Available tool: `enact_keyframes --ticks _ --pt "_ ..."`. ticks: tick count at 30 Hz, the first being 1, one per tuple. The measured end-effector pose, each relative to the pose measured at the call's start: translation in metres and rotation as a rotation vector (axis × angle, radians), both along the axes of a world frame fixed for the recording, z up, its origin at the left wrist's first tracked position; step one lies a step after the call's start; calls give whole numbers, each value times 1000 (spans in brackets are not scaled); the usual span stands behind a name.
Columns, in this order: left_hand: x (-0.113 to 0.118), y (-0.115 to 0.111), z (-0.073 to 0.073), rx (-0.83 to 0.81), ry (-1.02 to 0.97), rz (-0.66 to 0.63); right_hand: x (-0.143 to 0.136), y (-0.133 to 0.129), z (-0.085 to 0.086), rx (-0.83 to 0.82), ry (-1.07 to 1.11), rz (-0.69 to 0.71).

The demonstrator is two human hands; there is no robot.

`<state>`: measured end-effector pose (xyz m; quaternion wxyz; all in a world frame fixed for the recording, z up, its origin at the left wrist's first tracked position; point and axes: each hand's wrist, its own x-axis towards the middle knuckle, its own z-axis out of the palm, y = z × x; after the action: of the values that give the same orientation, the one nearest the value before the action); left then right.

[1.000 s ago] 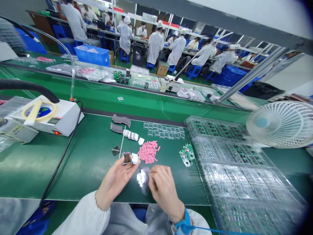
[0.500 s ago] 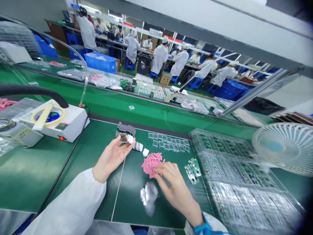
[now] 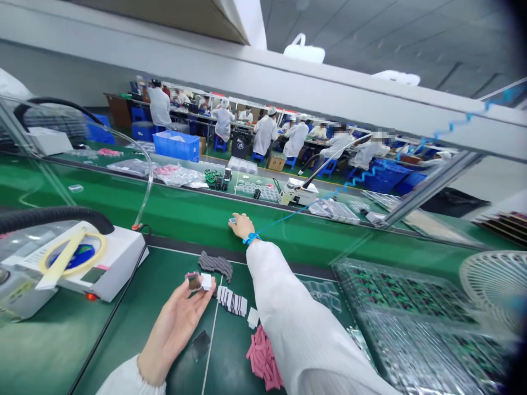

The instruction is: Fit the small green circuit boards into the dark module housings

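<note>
My left hand (image 3: 177,323), palm up, pinches a small dark square piece with a pink edge (image 3: 193,282) and a white square piece (image 3: 206,282). Far ahead, my right hand (image 3: 242,225) is stretched over the green belt, its fingers closed at a small clear plastic case (image 3: 233,220). Beneath my right sleeve lies a heap of pink strips (image 3: 263,359), partly covered. Nearer my left hand are a row of white-and-black pieces (image 3: 231,300), a lone white square (image 3: 253,317), grey ribbed pieces (image 3: 216,265) and a dark shiny film (image 3: 201,345).
Clear trays of circuit boards (image 3: 403,318) fill the right side, by a white fan (image 3: 494,285). At left stand a white machine (image 3: 111,274) with a tape roll (image 3: 74,255) and a black hose (image 3: 53,216). Another clear case (image 3: 76,188) lies on the belt. Co-workers sit beyond.
My right hand has left the pink strips and reached forward to the clear case on the belt. The view has tilted upward. My left hand still holds its pieces.
</note>
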<state>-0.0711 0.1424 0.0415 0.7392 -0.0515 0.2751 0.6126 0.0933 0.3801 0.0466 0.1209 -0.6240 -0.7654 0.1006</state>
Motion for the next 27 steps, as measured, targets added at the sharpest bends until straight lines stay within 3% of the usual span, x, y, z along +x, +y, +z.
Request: enact_keyframes --ticks 5,13,16,21,27 --pt "1 2 -6 -17 -11 -24 9 9 -6 -43 -114 22" --pt "5 -2 -7 -1 -75 -40 49 -12 1 -115 -147 115" --pt "4 -4 -6 25 -89 -34 58 -38 7 -94 -77 173" --pt "8 -7 -1 28 -82 -68 71 -109 3 -61 89 294" --pt "17 -15 3 -3 -87 -173 80 -170 -4 -21 447 241"
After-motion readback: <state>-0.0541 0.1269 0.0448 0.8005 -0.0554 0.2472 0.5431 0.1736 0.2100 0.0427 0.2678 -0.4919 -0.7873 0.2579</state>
